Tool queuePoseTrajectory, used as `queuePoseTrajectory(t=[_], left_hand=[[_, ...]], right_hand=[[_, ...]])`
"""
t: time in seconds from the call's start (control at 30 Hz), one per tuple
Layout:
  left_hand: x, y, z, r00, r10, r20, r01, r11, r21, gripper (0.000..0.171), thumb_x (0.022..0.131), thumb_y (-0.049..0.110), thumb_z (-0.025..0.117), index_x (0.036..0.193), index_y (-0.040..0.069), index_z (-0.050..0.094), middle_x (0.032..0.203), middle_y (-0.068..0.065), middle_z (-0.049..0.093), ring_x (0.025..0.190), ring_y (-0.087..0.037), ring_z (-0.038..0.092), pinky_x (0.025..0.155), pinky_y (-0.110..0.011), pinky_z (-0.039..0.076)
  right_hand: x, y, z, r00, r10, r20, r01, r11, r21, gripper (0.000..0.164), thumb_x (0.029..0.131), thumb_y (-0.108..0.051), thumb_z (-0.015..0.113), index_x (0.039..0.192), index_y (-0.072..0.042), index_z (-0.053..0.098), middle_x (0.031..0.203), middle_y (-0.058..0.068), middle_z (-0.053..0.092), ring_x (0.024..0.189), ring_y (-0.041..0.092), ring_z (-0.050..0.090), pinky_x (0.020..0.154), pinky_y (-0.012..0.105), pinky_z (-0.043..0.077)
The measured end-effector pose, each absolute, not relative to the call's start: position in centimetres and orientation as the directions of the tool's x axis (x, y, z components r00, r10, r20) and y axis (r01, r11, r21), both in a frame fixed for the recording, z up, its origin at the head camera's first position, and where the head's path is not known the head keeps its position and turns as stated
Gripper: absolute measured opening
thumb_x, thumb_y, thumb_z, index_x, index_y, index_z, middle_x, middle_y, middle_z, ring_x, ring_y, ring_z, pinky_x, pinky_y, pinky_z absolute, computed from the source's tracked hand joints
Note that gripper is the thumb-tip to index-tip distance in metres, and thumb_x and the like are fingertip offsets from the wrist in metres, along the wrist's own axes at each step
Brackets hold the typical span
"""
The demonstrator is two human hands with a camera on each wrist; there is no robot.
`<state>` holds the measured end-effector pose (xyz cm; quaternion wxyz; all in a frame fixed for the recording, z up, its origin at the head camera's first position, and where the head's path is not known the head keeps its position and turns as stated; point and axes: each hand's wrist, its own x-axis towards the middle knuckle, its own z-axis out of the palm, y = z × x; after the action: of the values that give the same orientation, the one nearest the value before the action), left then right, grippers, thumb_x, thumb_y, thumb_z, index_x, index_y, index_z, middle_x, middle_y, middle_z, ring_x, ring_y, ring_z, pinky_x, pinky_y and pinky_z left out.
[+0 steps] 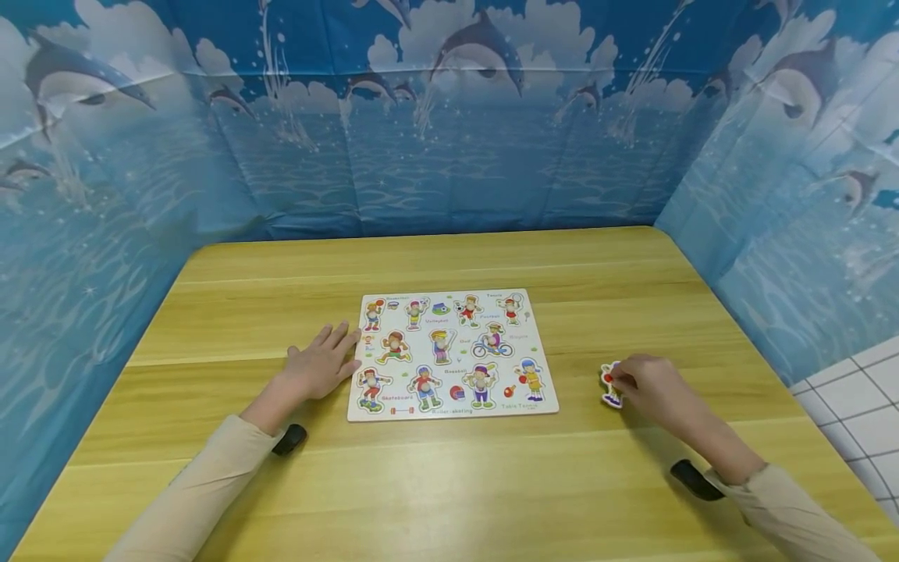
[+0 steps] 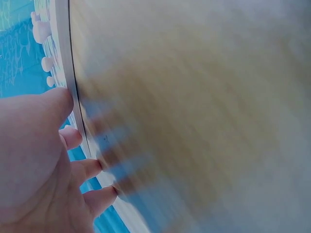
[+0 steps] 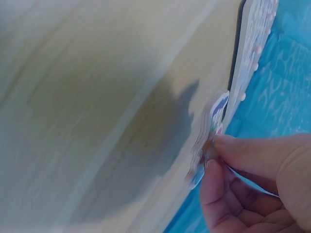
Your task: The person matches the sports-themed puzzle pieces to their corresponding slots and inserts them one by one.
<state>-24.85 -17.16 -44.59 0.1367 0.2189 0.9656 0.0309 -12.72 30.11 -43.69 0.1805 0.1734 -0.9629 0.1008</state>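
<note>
The wooden peg puzzle board (image 1: pixel 414 349), printed with sporty cartoon children, lies flat in the middle of the table. My left hand (image 1: pixel 321 364) rests at its left edge, fingers spread, fingertips right at the rim; in the left wrist view the thumb (image 2: pixel 58 104) meets the board's side. To the right of the board, my right hand (image 1: pixel 653 388) pinches a puzzle piece (image 1: pixel 609 396) between thumb and index finger. In the right wrist view this flat, figure-shaped piece (image 3: pixel 212 116) is tilted close over the tabletop, its middle hidden by the fingers.
The wooden table (image 1: pixel 449 484) fills the lower view, with a dolphin-print sea curtain (image 1: pixel 449 172) behind it and at both sides. Black wrist devices (image 1: pixel 695 480) sit at both sleeves. White floor tiles (image 1: pixel 867 398) show beyond the right edge.
</note>
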Motion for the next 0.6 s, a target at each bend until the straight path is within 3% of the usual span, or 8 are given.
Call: queuePoseTrajectory(t=[0.4,0.6], left_hand=[[-24.8,-17.0,-44.4,-0.865,0.428,-0.261,0.41,0.904,0.124,0.06,0.1,0.041,0.037,0.151,0.016,0.018,0.159,-0.014,0.011,0.146,-0.039,0.012,0.095,-0.079,0.025],[-24.8,-17.2,-44.4,-0.866,0.426,-0.26,0.404,0.904,0.136,0.06,0.1,0.042,0.036,0.152,0.017,0.017,0.159,-0.014,0.011,0.146,-0.039,0.011,0.096,-0.079,0.023]], right_hand=[[-13.7,28.2,-43.7,-0.861,-0.343,0.375,-0.409,0.906,-0.11,0.027,0.071,0.008,0.07,0.06,-0.013,0.057,0.057,-0.004,0.05,0.055,0.0,0.034,0.049,0.018,0.032],[-14.1,26.9,-43.5,-0.87,-0.35,0.347,-0.414,0.901,-0.129,0.022,0.072,0.007,0.071,0.063,-0.01,0.062,0.06,-0.002,0.057,0.057,0.002,0.043,0.05,0.019,0.039]])
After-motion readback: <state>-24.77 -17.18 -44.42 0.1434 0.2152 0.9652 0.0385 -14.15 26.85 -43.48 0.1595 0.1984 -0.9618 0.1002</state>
